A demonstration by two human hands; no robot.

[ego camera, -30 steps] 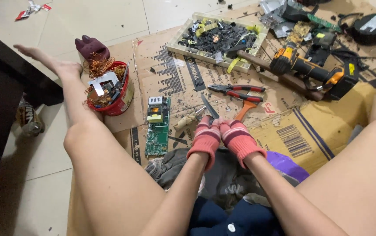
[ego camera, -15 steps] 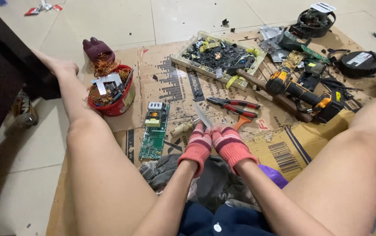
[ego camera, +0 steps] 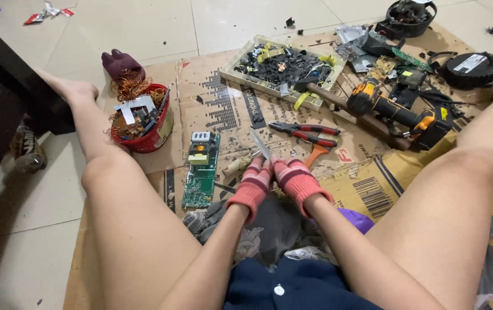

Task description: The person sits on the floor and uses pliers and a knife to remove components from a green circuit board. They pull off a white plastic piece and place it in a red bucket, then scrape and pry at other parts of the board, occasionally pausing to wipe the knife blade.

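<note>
Both my hands wear red knit gloves and meet in front of me, between my bare legs, over the cardboard sheet (ego camera: pixel 229 103). My right hand (ego camera: pixel 299 179) is closed on a knife whose thin metal blade (ego camera: pixel 260 143) sticks up and to the left from between the fists. Pressed against it, my left hand (ego camera: pixel 252 186) is closed on a small part that the glove hides. A green circuit board (ego camera: pixel 200 172) lies just left of my hands. Red-handled pliers (ego camera: pixel 304 131) and an orange-handled tool (ego camera: pixel 315 154) lie just beyond them.
A red bowl (ego camera: pixel 153 135) with copper wire and scraps stands by my left knee. Farther back are a tray of dark components (ego camera: pixel 235 74), a yellow-and-black cordless drill (ego camera: pixel 395 109) and round black housings (ego camera: pixel 470 66). Dark furniture (ego camera: pixel 0 103) stands on the left.
My hands stay pressed together on the knife and part. The view has shifted, so the back of the cardboard and the tiled floor show more.
</note>
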